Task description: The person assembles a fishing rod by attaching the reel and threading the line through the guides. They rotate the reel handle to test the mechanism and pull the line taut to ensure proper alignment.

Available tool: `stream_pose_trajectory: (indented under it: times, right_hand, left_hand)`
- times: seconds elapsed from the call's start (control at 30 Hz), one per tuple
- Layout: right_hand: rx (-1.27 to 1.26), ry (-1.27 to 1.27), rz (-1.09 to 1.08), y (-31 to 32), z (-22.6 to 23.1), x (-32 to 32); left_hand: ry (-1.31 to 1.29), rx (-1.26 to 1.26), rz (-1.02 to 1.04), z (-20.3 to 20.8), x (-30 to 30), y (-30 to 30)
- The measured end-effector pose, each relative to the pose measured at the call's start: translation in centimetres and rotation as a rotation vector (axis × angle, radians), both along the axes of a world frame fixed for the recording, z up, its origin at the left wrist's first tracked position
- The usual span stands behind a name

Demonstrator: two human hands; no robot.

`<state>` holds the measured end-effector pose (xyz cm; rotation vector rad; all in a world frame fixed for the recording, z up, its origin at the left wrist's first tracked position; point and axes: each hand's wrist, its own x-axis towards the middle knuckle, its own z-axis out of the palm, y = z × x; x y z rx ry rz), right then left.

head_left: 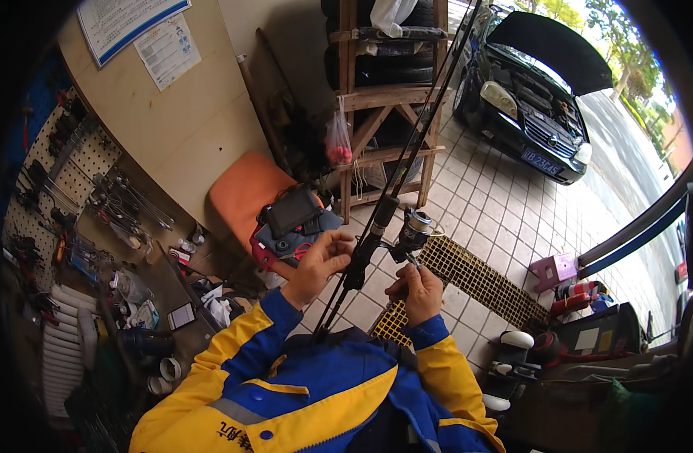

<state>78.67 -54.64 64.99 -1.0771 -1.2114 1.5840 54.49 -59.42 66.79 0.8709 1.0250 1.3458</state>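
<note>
Pale tiles cover the floor (pixel 467 198), the widest thing in sight. At two o'clock a dark car (pixel 539 128) stands with its bonnet raised. Between twelve and one o'clock is a wooden rack (pixel 395 100) holding tyres (pixel 384 69). A perforated tool board (pixel 67 167) hangs between nine and ten o'clock, and a cluttered desk (pixel 167 283) sits at eight.

A long black fishing rod (pixel 384 213) runs from near the centre up towards one o'clock, tilted, its lower end reaching the front of the person's blue-and-yellow jacket (pixel 324 404) near six o'clock. At ten o'clock is an orange chair (pixel 237 192), bearing a flat black case (pixel 292 211). Yellow floor grating (pixel 486 287) lies at four o'clock; a pink stool (pixel 554 272) stands beyond its far end.

Of the hands, the left hand (pixel 321 266), at seven o'clock, is half-curled just beside the rod's grip; whether it touches cannot be told. The right hand (pixel 422 293), between four and five, has thumb and forefinger pinched together just below the reel; what they pinch is too small to tell. The silver-and-black reel (pixel 415 229), at three o'clock, is mounted on the rod.
</note>
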Motion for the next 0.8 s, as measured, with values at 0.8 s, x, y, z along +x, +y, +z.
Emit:
stream_pose_trajectory:
  times: [0.8]
  right_hand:
    - [0.374, -0.708, -0.141, 3.7, 3.1, -0.5]
  left_hand:
    - [0.247, 0.269, 0.118, 4.4, 2.9, 11.2]
